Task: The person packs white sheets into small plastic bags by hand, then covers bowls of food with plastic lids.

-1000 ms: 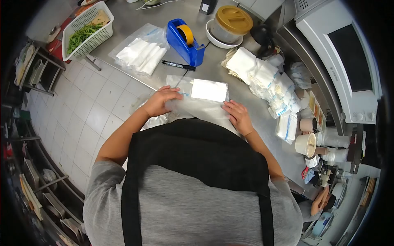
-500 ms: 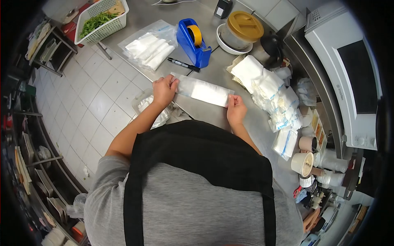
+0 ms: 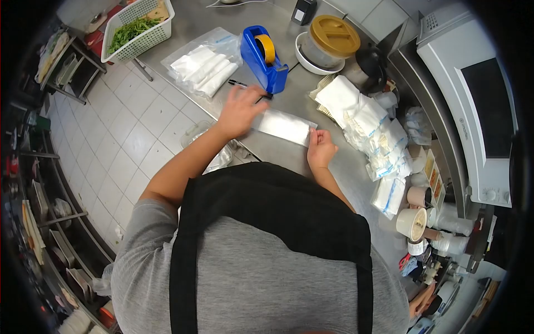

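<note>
A clear plastic bag with a flat white packet (image 3: 285, 127) inside lies on the steel counter in front of me. My right hand (image 3: 321, 149) pinches the bag's right end between thumb and fingertips. Over the bag's left end is my left hand (image 3: 240, 111), somewhat blurred, its fingers stretched out and covering that end. Just beyond those fingers lies a black marker (image 3: 238, 83), partly hidden by the hand. Behind it stands a blue tape dispenser (image 3: 272, 78) with a yellow roll. Several white rolled packets (image 3: 203, 69) rest in a clear bag at the far left of the counter.
Wrapped white packets (image 3: 370, 128) are heaped along the right. A gold-lidded tub (image 3: 334, 42) sits in a white bowl at the back. Greens fill a white basket (image 3: 146, 44) at upper left. A microwave (image 3: 473, 111) stands far right. A plastic container (image 3: 194, 136) sits below my left forearm.
My left hand has left the bag's left corner and moved right and up across it, fingers spreading near the marker. My right hand stays on the bag's right end.
</note>
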